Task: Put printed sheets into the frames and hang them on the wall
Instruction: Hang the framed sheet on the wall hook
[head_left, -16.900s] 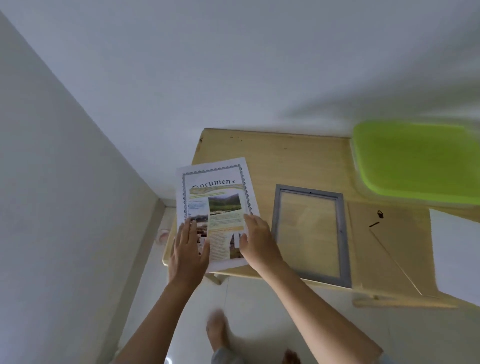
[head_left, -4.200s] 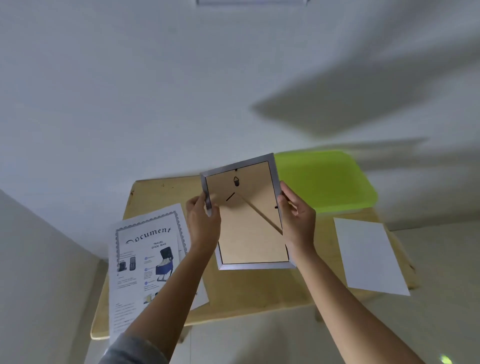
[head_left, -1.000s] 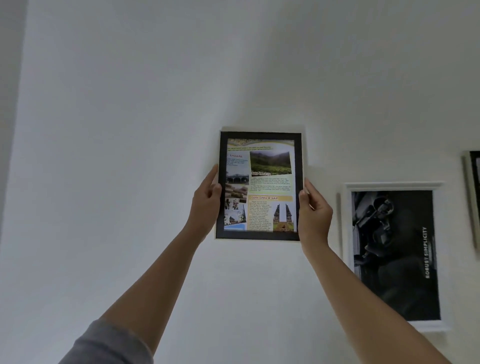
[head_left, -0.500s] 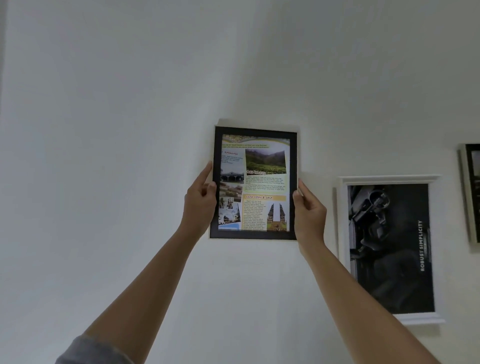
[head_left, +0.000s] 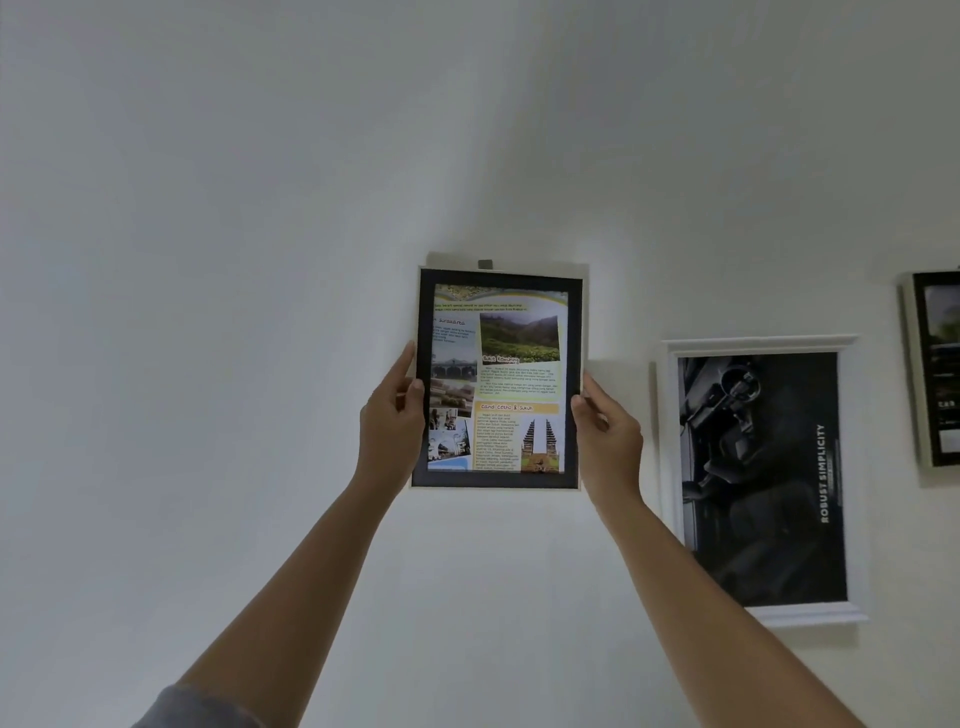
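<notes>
Person is holding the frame (head_left: 498, 382) upright at the wall (head_left: 234, 260), just under a small grey hook (head_left: 485, 264). The left hand (head_left: 392, 418) is pinching its left edge and the right hand (head_left: 607, 434) its right edge. It's looking light and stiff, with a probably fragile front, so mid-side edge holds are suiting it.

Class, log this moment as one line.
left hand: grips frame, left edge | right hand: grips right edge | hook: showing above frame | hung: unclear
</notes>
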